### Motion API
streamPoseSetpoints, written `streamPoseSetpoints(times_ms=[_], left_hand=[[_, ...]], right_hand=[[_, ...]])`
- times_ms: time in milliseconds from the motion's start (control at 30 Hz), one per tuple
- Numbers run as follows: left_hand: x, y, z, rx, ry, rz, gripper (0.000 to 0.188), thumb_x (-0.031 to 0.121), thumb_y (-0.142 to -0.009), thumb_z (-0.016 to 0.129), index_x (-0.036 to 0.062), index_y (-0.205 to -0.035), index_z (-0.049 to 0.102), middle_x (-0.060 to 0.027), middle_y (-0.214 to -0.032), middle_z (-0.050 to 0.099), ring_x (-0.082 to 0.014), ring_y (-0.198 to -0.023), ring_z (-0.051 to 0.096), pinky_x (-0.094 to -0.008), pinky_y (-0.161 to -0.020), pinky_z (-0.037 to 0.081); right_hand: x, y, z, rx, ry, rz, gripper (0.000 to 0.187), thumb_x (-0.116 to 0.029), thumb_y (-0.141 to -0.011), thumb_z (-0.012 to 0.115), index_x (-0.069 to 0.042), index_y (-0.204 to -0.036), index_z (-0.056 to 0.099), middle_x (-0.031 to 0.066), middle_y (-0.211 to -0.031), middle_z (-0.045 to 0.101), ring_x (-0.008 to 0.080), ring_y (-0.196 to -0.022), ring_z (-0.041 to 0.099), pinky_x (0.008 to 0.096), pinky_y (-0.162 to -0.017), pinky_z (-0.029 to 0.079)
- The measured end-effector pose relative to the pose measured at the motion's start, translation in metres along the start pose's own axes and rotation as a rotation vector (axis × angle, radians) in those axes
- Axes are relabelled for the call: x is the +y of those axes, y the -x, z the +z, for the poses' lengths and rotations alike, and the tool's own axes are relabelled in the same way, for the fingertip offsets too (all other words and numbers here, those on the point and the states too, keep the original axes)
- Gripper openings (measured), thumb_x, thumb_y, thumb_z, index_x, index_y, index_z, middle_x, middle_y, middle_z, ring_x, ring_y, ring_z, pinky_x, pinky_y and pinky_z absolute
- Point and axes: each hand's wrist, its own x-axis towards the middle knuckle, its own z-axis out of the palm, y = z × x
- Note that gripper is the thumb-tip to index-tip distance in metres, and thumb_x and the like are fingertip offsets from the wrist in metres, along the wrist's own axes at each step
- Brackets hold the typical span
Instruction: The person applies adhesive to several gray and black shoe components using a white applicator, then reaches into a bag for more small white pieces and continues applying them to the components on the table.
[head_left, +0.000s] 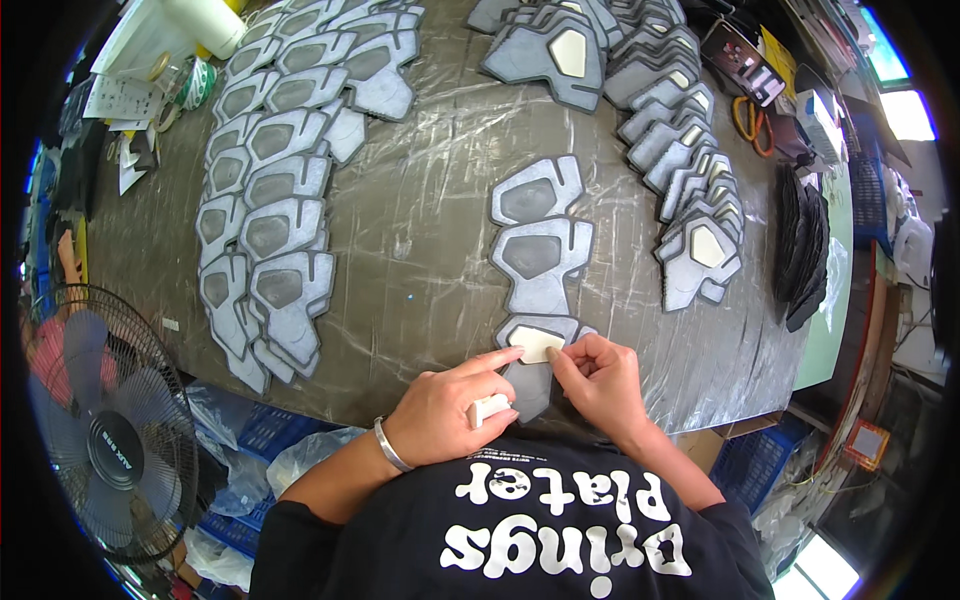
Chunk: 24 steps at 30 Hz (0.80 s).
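A cream five-sided pad (536, 346) lies over the dark-edged recess of a grey cut piece (530, 390) at the table's near edge. My right hand (606, 385) pinches the right corner of this pad between thumb and forefinger. With its forefinger stretched to the pad's left edge, my left hand (440, 410) keeps a small stack of cream pads (489, 409) gripped against its curled fingers. Just beyond lie two more grey pieces, a nearer one (538, 292) and a farther one (572, 178), overlapping in a line with their recesses bare.
Overlapping rows of grey pieces (275, 235) without pads cover the table's left side. At the right runs a row of grey pieces bearing cream pads (707, 246). Dark stacked pieces (800, 245) and orange-handled scissors (752, 124) lie farther right. A fan (115, 445) stands at lower left.
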Motion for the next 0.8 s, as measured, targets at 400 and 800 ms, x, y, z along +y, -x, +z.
streamPoseSetpoints(times_ms=[400,800], left_hand=[[0.002,-0.001,0.007,0.056,-0.056,-0.023,0.013,0.014,-0.078,0.071,0.0059,-0.086,0.064,-0.0146,-0.126,0.060,-0.0299,-0.096,0.067,-0.0332,-0.081,0.052],[-0.009,0.007,0.017,0.367,0.927,-0.204,0.015,0.012,-0.091,0.061,0.0038,-0.104,0.061,-0.0102,-0.105,0.063,-0.0165,-0.081,0.066,-0.0255,-0.056,0.055]], right_hand=[[-0.016,-0.008,-0.013,0.251,0.460,-0.382,0.028,-0.021,-0.075,0.078,-0.004,-0.091,0.063,0.0087,-0.071,0.060,0.0285,-0.073,0.064,0.0348,-0.060,0.049],[0.000,-0.036,-0.124,0.272,0.037,-0.304,0.033,-0.001,-0.076,0.072,-0.001,-0.108,0.064,0.0022,-0.089,0.063,0.0094,-0.082,0.058,0.0265,-0.070,0.049]])
